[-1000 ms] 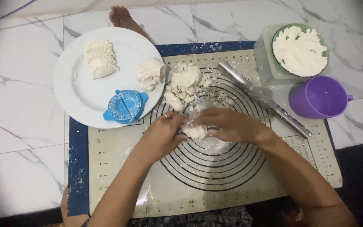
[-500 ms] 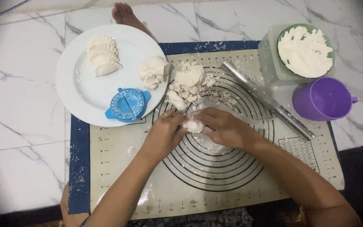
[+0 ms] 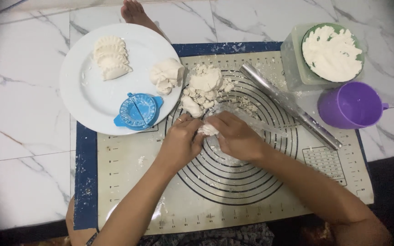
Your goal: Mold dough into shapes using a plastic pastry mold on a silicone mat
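Both hands meet over the middle of a beige baking mat (image 3: 128, 182) printed with black rings. My left hand (image 3: 178, 143) and my right hand (image 3: 235, 136) pinch one small lump of white dough (image 3: 207, 130) between their fingertips. Just beyond the hands lies a crumbly pile of dough scraps (image 3: 204, 86). A ring shows on a finger of my left hand.
A white plate (image 3: 80, 91) at the left holds several folded dumplings (image 3: 109, 57), a dough lump (image 3: 166, 75) and a blue dumpling press (image 3: 137, 111). A metal rolling pin (image 3: 290, 105) lies diagonally at the right, near a purple cup (image 3: 349, 105) and a bowl of flour (image 3: 331, 52). A bare foot (image 3: 135, 12) shows at the top.
Both hands have moved slightly toward the dough pile and kept working the small lump between the fingers. Nothing else has moved.
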